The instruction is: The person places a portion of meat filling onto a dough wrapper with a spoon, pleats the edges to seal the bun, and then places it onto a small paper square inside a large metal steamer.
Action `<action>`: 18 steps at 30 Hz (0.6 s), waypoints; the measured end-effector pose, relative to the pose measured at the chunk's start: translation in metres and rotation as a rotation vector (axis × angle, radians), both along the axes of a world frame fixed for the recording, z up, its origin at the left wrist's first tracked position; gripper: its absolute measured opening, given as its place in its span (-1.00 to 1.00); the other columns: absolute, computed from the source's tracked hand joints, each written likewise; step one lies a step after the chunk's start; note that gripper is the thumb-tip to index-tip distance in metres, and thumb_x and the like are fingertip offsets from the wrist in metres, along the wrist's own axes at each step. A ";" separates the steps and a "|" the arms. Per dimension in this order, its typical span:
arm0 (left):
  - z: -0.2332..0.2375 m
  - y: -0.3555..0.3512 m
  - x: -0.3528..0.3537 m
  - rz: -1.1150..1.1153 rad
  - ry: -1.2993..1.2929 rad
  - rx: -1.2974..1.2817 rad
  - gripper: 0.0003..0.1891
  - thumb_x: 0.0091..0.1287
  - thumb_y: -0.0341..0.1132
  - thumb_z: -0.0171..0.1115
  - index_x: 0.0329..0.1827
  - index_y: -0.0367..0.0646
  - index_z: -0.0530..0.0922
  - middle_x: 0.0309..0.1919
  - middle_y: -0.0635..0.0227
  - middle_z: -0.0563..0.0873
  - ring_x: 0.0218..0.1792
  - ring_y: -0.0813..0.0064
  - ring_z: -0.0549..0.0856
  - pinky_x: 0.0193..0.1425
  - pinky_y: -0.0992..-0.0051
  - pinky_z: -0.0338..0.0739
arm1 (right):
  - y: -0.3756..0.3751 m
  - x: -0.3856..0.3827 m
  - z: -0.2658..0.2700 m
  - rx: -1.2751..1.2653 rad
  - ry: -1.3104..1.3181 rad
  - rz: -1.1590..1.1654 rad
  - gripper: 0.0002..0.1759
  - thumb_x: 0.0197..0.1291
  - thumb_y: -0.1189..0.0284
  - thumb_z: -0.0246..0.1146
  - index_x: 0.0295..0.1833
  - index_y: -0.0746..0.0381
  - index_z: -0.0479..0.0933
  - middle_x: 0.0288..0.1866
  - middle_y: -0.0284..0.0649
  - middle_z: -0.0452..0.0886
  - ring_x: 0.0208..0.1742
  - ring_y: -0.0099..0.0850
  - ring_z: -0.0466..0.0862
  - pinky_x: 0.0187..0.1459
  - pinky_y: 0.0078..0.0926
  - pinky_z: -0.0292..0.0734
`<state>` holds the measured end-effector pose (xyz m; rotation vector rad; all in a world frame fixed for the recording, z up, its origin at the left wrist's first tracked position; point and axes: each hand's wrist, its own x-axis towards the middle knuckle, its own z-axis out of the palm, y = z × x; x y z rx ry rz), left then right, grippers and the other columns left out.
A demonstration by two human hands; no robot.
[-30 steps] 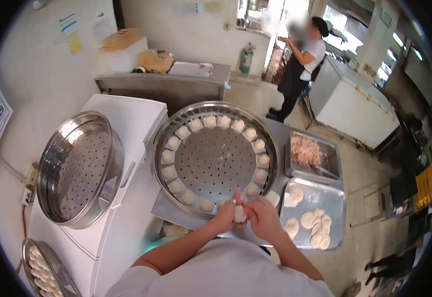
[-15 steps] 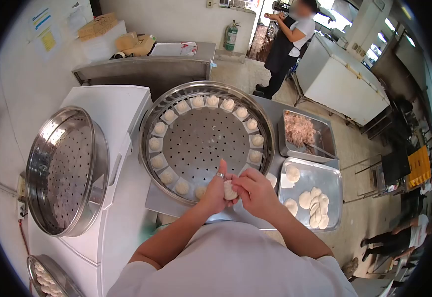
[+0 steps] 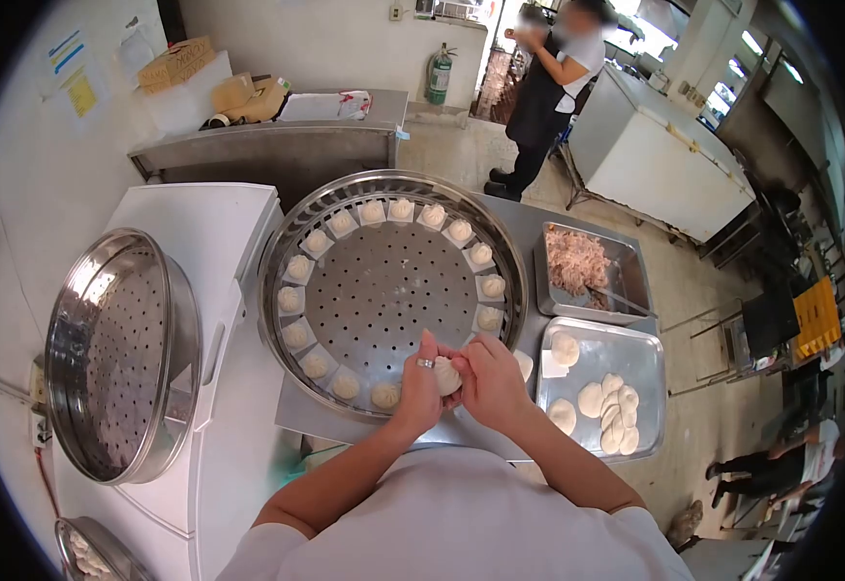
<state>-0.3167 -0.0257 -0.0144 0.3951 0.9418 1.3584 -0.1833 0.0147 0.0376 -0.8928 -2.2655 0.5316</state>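
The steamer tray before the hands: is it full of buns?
Partly filled. Buns line only the rim of the steamer tray; its perforated middle is bare.

One small, pale, round dough bun [image 3: 446,376], its surface smooth where visible. It is held off any surface, pinched between the left hand [image 3: 418,389] and the right hand [image 3: 491,383], whose fingers cover much of it. It sits over the near rim of the perforated steamer tray [image 3: 393,290].
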 end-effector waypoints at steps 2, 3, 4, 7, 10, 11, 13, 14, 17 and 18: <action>0.001 0.003 0.000 0.008 -0.032 -0.025 -0.25 0.54 0.49 -0.18 -0.25 -0.07 0.58 -0.48 0.40 0.66 -0.59 0.52 0.62 -0.64 0.48 0.42 | 0.001 -0.001 0.002 -0.041 0.031 -0.004 -0.90 0.38 0.48 0.28 -0.10 0.30 0.60 -0.22 -0.05 0.56 -0.21 0.00 0.63 -0.18 -0.11 0.57; 0.001 0.004 0.000 0.007 -0.040 -0.024 -0.24 0.53 0.50 -0.18 -0.26 -0.07 0.58 -0.49 0.41 0.65 -0.61 0.53 0.61 -0.65 0.49 0.41 | 0.002 -0.001 0.004 -0.082 0.059 0.000 -0.89 0.38 0.47 0.29 -0.11 0.31 0.61 -0.22 -0.05 0.57 -0.22 -0.01 0.63 -0.19 -0.12 0.56; 0.001 0.005 -0.001 0.005 -0.048 -0.028 -0.23 0.52 0.51 -0.18 -0.28 -0.07 0.58 -0.51 0.41 0.64 -0.63 0.53 0.59 -0.67 0.50 0.39 | 0.002 0.000 0.005 -0.128 0.087 0.003 -0.88 0.38 0.47 0.30 -0.11 0.32 0.61 -0.22 -0.06 0.57 -0.23 -0.02 0.64 -0.20 -0.14 0.56; 0.002 0.007 -0.003 0.038 0.010 -0.066 -0.21 0.55 0.48 -0.21 -0.24 -0.18 0.55 -0.56 0.36 0.62 -0.71 0.55 0.56 -0.73 0.55 0.34 | 0.007 0.009 0.009 -0.355 0.121 0.073 -0.87 0.38 0.48 0.31 -0.11 0.34 0.64 -0.25 -0.07 0.58 -0.24 -0.04 0.65 -0.20 -0.17 0.56; -0.007 0.006 -0.002 0.012 0.049 -0.030 -0.19 0.56 0.47 -0.24 -0.24 -0.21 0.55 -0.58 0.34 0.61 -0.72 0.56 0.55 -0.75 0.57 0.31 | 0.004 0.010 0.021 -0.450 0.071 0.065 -0.86 0.39 0.47 0.30 -0.10 0.34 0.66 -0.26 -0.06 0.60 -0.23 -0.05 0.66 -0.19 -0.17 0.56; -0.009 0.005 -0.002 0.004 0.068 -0.011 -0.18 0.56 0.48 -0.25 -0.23 -0.20 0.55 -0.57 0.34 0.62 -0.72 0.56 0.55 -0.75 0.57 0.31 | 0.003 0.010 0.018 -0.402 0.072 0.053 -0.87 0.38 0.48 0.31 -0.11 0.34 0.66 -0.28 -0.07 0.60 -0.26 -0.10 0.65 -0.21 -0.21 0.54; -0.014 0.004 0.001 -0.020 0.108 0.034 -0.18 0.56 0.48 -0.25 -0.23 -0.20 0.56 -0.56 0.34 0.63 -0.72 0.55 0.56 -0.74 0.56 0.32 | 0.000 0.008 0.008 -0.300 0.075 0.022 -0.90 0.37 0.52 0.32 -0.13 0.35 0.66 -0.31 -0.09 0.59 -0.33 -0.18 0.62 -0.27 -0.28 0.51; -0.016 0.002 0.003 -0.031 0.100 0.021 -0.18 0.56 0.48 -0.26 -0.22 -0.20 0.56 -0.56 0.33 0.63 -0.72 0.54 0.56 -0.75 0.55 0.32 | -0.002 0.008 0.004 -0.305 0.076 0.019 -0.90 0.36 0.52 0.32 -0.14 0.35 0.66 -0.33 -0.09 0.59 -0.33 -0.18 0.62 -0.27 -0.27 0.51; -0.023 0.002 0.001 -0.078 0.023 -0.024 -0.17 0.54 0.50 -0.27 -0.20 -0.18 0.58 -0.52 0.31 0.66 -0.66 0.49 0.61 -0.70 0.49 0.38 | -0.001 0.016 -0.006 -0.330 0.023 0.035 -0.87 0.33 0.51 0.35 -0.07 0.31 0.66 -0.21 -0.08 0.60 -0.25 -0.14 0.63 -0.22 -0.28 0.54; -0.028 0.003 -0.001 -0.099 -0.039 -0.052 -0.16 0.53 0.52 -0.27 -0.18 -0.17 0.59 -0.48 0.30 0.67 -0.61 0.46 0.64 -0.66 0.47 0.44 | -0.002 0.018 -0.004 -0.357 0.058 0.046 -0.80 0.32 0.48 0.36 0.00 0.31 0.65 -0.12 -0.05 0.59 -0.17 -0.09 0.64 -0.15 -0.23 0.58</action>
